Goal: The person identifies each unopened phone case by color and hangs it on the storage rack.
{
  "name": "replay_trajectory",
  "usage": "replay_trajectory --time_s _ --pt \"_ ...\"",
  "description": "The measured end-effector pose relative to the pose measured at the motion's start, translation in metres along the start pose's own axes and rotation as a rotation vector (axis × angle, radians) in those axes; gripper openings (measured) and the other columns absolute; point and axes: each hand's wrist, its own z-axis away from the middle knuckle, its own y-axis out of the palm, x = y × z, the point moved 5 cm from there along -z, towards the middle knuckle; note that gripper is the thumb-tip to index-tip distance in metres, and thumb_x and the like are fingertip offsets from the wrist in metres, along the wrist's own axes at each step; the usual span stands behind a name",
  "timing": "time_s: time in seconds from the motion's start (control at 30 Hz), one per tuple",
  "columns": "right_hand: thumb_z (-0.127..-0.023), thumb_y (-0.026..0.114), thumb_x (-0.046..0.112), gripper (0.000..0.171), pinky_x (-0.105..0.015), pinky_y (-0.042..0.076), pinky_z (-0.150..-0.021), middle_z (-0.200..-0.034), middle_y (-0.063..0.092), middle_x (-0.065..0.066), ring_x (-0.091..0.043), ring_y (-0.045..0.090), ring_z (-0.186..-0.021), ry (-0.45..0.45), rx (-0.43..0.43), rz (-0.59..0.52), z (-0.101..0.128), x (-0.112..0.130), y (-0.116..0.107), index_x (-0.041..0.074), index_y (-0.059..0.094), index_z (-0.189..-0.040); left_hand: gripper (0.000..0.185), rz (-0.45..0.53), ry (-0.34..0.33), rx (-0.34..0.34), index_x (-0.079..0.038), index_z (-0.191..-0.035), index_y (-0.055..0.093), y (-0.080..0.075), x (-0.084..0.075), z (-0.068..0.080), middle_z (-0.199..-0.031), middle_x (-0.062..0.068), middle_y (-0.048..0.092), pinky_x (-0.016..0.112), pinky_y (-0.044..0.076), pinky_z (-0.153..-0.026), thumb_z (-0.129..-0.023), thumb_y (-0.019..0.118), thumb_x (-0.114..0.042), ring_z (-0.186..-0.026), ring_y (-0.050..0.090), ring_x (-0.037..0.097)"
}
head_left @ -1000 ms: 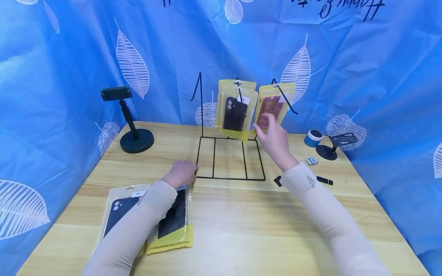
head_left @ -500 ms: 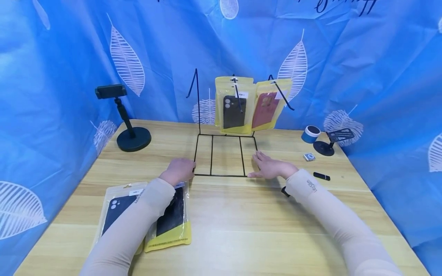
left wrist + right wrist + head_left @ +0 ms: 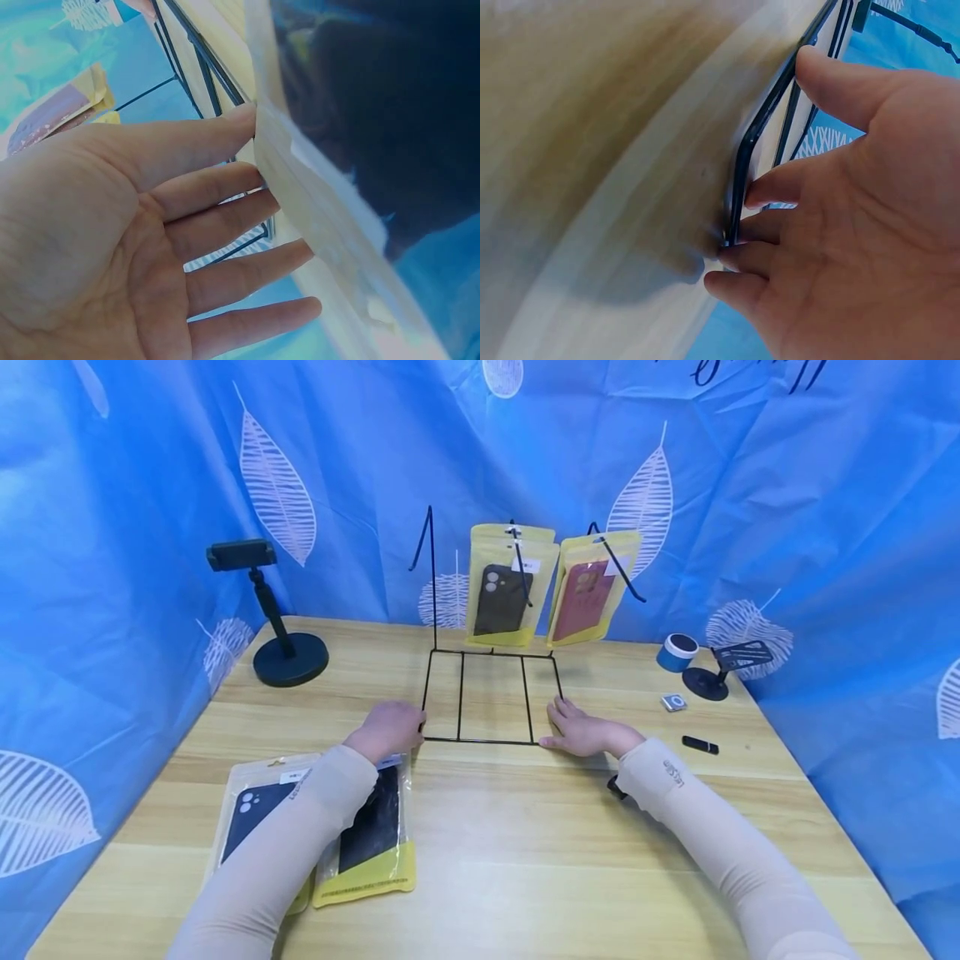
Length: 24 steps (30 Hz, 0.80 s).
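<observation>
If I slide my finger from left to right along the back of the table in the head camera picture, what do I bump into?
Black phone stand → wire display rack → packet with the dark phone case → packet with the red phone case → blue round speaker → small black holder.

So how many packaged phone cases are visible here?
4, possibly more hidden. A black case and a red case hang on the rack; two dark cases lie under the left forearm.

Table (image 3: 525,860) front open; wire rack (image 3: 491,697) and 2 hanging pouches (image 3: 510,585) block centre back.
</observation>
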Motion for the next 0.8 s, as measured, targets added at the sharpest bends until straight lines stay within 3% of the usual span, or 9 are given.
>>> replay_trajectory --time_s 0.13,0.23,0.33,0.43,0.57,0.63,0.7,0.8 --pt "-0.104 0.043 0.048 0.084 -0.056 0.008 -0.122 -0.163 -0.009 -0.028 -0.044 -0.005 -0.152 -0.016 -0.025 0.005 -0.001 -0.001 0.002 -0.005 0.004 -0.156 0.043 0.038 -0.008 0.000 -0.003 -0.131 0.060 -0.005 0.006 0.012 -0.117 0.013 0.070 0.045 0.055 -0.088 -0.095 0.067 -0.025 -0.101 0.068 0.028" --pt "-0.103 0.042 0.050 0.085 -0.056 0.008 -0.122 -0.162 -0.010 -0.027 -0.043 -0.005 -0.152 -0.017 -0.033 0.012 -0.001 -0.002 0.003 -0.004 0.003 -0.156 0.048 0.122 -0.046 0.032 0.000 -0.136 0.055 -0.015 0.018 0.031 -0.121 0.016 0.068 0.048 0.053 -0.091 -0.096 0.064 -0.027 -0.105 0.066 0.031" --pt "-0.103 0.042 0.051 0.085 -0.055 0.008 -0.122 -0.163 -0.010 -0.027 -0.043 -0.005 -0.152 -0.004 -0.036 0.014 0.000 -0.005 0.004 -0.004 0.003 -0.156 0.057 0.232 -0.101 0.098 0.001 -0.142 0.049 -0.023 0.035 0.054 -0.137 0.021 0.058 0.055 0.047 -0.101 -0.096 0.063 -0.029 -0.122 0.058 0.039" --pt "-0.104 0.041 0.051 0.084 -0.056 0.008 -0.122 -0.163 -0.010 -0.026 -0.042 -0.006 -0.152 0.000 -0.037 0.009 0.002 -0.006 0.005 -0.003 0.003 -0.156 0.058 0.254 -0.118 0.147 0.002 -0.136 0.056 -0.020 0.052 0.073 -0.144 0.025 0.051 0.068 0.031 -0.108 -0.090 0.069 -0.032 -0.134 0.044 0.048" --pt "-0.104 0.041 0.050 0.084 -0.056 0.009 -0.122 -0.163 -0.010 -0.027 -0.043 -0.006 -0.152 -0.012 -0.044 -0.002 0.003 -0.006 0.005 -0.004 0.004 -0.156 0.051 0.201 -0.084 0.161 0.001 -0.120 0.065 -0.007 0.063 0.082 -0.140 0.027 0.053 0.079 0.015 -0.106 -0.085 0.076 -0.035 -0.137 0.035 0.053" --pt "-0.104 0.041 0.050 0.084 -0.056 0.009 -0.122 -0.163 -0.009 -0.026 -0.042 -0.006 -0.152 -0.018 -0.049 -0.007 0.003 -0.006 0.004 -0.003 0.005 -0.156 0.047 0.211 -0.095 0.140 0.001 -0.114 0.065 0.000 0.066 0.082 -0.130 0.025 0.059 0.078 0.017 -0.106 -0.084 0.078 -0.033 -0.130 0.044 0.050" --pt "-0.104 0.041 0.051 0.084 -0.055 0.009 -0.122 -0.163 -0.009 -0.026 -0.041 -0.005 -0.152 -0.018 -0.052 -0.003 0.002 -0.006 0.005 -0.002 0.005 -0.157 0.047 0.243 -0.121 0.109 0.002 -0.116 0.063 0.004 0.068 0.082 -0.114 0.019 0.065 0.072 0.029 -0.104 -0.084 0.078 -0.028 -0.111 0.056 0.041" --pt "-0.103 0.041 0.051 0.084 -0.055 0.009 -0.122 -0.163 -0.009 -0.026 -0.041 -0.005 -0.152 -0.024 -0.054 -0.007 0.001 -0.005 0.005 -0.002 0.005 -0.157 0.033 0.270 -0.152 0.078 0.001 -0.107 0.064 0.006 0.071 0.082 -0.095 0.010 0.064 0.051 0.048 -0.087 -0.085 0.076 -0.021 -0.082 0.057 0.026"
